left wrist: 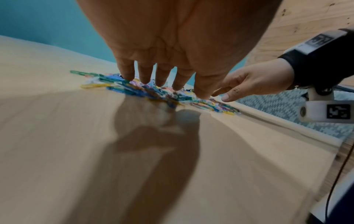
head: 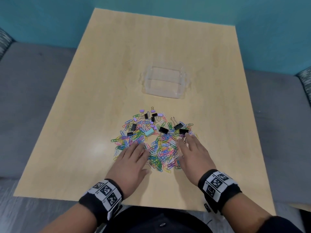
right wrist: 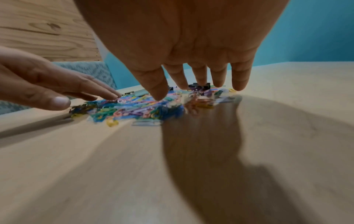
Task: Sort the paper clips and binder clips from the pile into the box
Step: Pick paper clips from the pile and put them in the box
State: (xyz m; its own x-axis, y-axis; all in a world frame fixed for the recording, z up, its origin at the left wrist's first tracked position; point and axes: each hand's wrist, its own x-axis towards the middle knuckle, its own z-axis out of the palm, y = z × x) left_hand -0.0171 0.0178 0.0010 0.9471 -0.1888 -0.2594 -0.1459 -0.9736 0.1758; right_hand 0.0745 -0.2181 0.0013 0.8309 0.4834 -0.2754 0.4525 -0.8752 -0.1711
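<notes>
A pile of coloured paper clips (head: 161, 148) mixed with black, lilac and mint binder clips (head: 163, 130) lies on the light wooden table (head: 101, 98). Beyond it stands a clear plastic box (head: 165, 83), nothing visible inside. My left hand (head: 133, 158) lies flat with straight fingers over the pile's left near side. My right hand (head: 193, 152) lies flat over the pile's right side, fingertips near a black binder clip (head: 183, 131). In the left wrist view my left hand (left wrist: 162, 81) has fingertips touching the pile (left wrist: 153, 92). In the right wrist view my right hand (right wrist: 199, 86) hovers with spread fingers just above the clips (right wrist: 134, 109).
The table's near edge (head: 117, 201) runs just behind my wrists. Grey seating (head: 33, 89) flanks the table on both sides, and a teal wall (head: 168, 7) stands behind it. Bare tabletop surrounds the pile and the box.
</notes>
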